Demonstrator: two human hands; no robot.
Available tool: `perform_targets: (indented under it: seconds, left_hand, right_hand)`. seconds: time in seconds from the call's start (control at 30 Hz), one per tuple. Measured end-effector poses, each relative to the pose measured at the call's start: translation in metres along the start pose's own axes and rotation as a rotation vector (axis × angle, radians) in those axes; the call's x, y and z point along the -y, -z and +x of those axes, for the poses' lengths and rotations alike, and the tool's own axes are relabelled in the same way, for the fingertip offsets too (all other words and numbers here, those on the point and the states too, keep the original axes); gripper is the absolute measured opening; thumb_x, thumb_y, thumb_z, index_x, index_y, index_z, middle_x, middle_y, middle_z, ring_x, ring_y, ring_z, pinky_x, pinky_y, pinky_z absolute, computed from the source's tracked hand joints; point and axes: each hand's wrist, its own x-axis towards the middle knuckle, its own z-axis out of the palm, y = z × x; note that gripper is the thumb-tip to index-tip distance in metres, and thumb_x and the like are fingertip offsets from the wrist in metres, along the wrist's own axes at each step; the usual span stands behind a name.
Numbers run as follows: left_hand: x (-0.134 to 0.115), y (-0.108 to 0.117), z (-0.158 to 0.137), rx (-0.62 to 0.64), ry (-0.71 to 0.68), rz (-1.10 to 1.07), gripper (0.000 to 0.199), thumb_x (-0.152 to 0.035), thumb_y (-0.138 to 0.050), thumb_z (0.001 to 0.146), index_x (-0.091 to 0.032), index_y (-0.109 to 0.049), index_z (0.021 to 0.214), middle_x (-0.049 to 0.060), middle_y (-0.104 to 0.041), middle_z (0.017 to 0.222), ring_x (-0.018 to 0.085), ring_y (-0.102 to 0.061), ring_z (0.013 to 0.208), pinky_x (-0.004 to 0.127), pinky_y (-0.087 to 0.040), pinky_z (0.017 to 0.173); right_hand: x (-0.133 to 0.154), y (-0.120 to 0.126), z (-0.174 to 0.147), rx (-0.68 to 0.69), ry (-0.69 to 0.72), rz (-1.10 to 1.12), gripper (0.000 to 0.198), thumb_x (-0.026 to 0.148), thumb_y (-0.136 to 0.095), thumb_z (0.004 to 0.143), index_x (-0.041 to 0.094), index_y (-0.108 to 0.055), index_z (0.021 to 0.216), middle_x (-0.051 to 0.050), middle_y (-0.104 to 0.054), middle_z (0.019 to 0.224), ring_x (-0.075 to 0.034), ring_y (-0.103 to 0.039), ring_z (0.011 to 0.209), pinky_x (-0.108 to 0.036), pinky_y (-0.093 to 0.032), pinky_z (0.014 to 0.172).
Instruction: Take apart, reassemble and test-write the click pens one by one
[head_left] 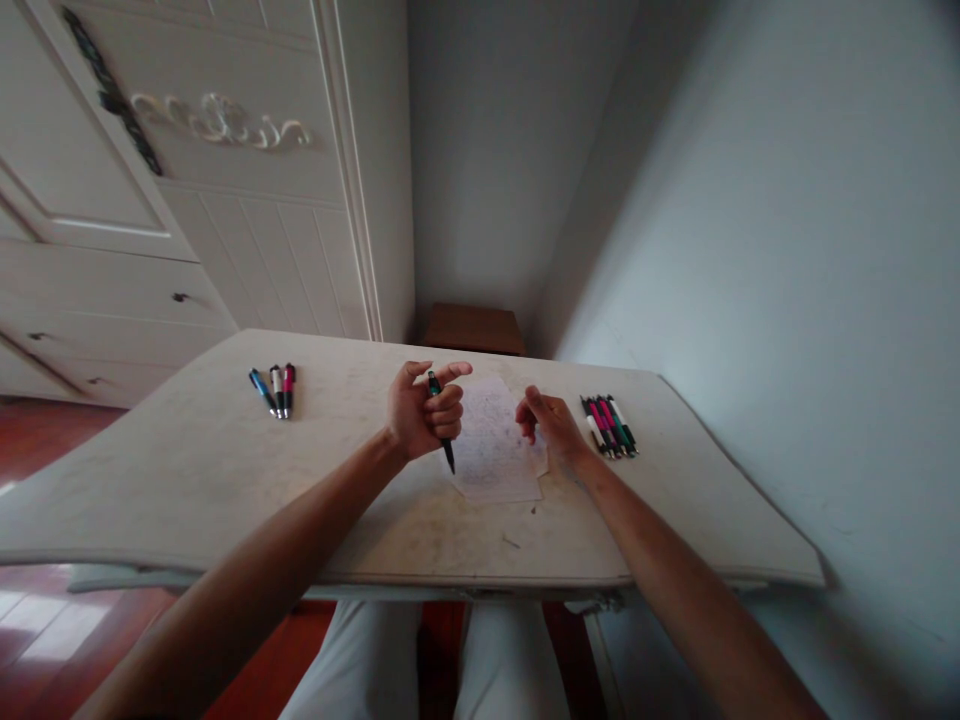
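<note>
My left hand (pixel 427 410) is raised over the left side of a sheet of paper (pixel 495 470). Its fingers wrap round a pen (pixel 448 455) with a dark barrel and some green near the top. The pen's tip slants down toward the paper's edge, and the index finger points to the right. Over the paper's right side is my right hand (pixel 551 422), with loosely bent fingers and no object visible in it. Handwriting or scribbles cover the sheet, which is worn at its edges; another piece of paper seems to lie beneath.
Left on the pale table (pixel 337 500) lie a blue pen (pixel 262 391), a white-and-black pen (pixel 277 390) and a pink-and-black pen (pixel 289 390). Several pens (pixel 609 428) lie side by side at the right. A white cabinet (pixel 300 260) and a wall (pixel 787 300) flank the table.
</note>
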Motion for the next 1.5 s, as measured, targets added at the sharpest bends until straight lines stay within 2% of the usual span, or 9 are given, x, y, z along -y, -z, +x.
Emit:
perform_targets:
  seconds: [0.13,0.23,0.4,0.6,0.8,1.5]
  left_hand:
    - [0.006,-0.003,-0.002,0.072,0.057,0.035,0.038,-0.039,-0.044,0.082,-0.013,-0.068,0.095,-0.011,-0.01,0.047,0.006,-0.003,0.035,0.016,-0.013,0.031]
    - [0.013,-0.008,-0.002,0.104,0.111,0.051,0.038,-0.04,-0.045,0.082,-0.013,-0.067,0.099,-0.011,-0.014,0.048,0.006,-0.004,0.037,0.016,-0.013,0.032]
    - [0.024,-0.011,0.001,0.083,0.175,0.089,0.04,-0.043,-0.049,0.083,-0.014,-0.064,0.105,-0.008,-0.026,0.054,0.006,-0.014,0.04,0.015,-0.013,0.036]
    - [0.027,-0.008,0.004,0.07,0.232,0.128,0.044,-0.051,-0.049,0.085,-0.014,-0.062,0.106,-0.008,-0.023,0.055,0.006,-0.014,0.04,0.015,-0.013,0.036]
    - [0.028,-0.009,0.003,0.074,0.262,0.169,0.045,-0.054,-0.05,0.085,-0.015,-0.061,0.106,-0.009,-0.023,0.054,0.006,-0.013,0.041,0.015,-0.012,0.037]
    - [0.032,-0.009,0.004,0.104,0.269,0.264,0.042,-0.053,-0.049,0.086,-0.019,-0.058,0.108,-0.008,-0.026,0.055,0.007,-0.016,0.039,0.016,-0.016,0.037]
  right_hand:
    - [0.004,-0.001,-0.001,0.0,0.029,0.037,0.065,0.077,-0.046,0.078,0.016,-0.059,0.061,0.0,-0.053,0.046,-0.01,-0.046,0.039,-0.023,-0.037,0.04]
    - [0.01,-0.004,-0.006,0.049,0.097,0.091,0.057,0.069,-0.05,0.083,0.016,-0.059,0.066,0.001,-0.054,0.049,-0.009,-0.047,0.04,-0.022,-0.037,0.041]
    - [0.026,-0.018,-0.017,0.188,0.165,0.171,0.046,0.06,-0.054,0.086,0.016,-0.06,0.075,0.001,-0.057,0.055,-0.009,-0.049,0.043,-0.022,-0.038,0.042]
    - [0.028,-0.027,-0.02,0.227,0.143,0.148,0.04,0.051,-0.057,0.087,0.016,-0.056,0.067,0.002,-0.056,0.054,-0.008,-0.048,0.044,-0.021,-0.039,0.041]
    - [0.024,-0.023,-0.019,0.256,0.139,0.143,0.04,0.05,-0.055,0.088,0.016,-0.057,0.067,0.001,-0.057,0.056,-0.009,-0.051,0.047,-0.022,-0.041,0.042]
    - [0.017,-0.018,-0.017,0.305,0.106,0.162,0.04,0.051,-0.058,0.084,0.017,-0.055,0.065,0.002,-0.057,0.052,-0.009,-0.048,0.042,-0.021,-0.038,0.041]
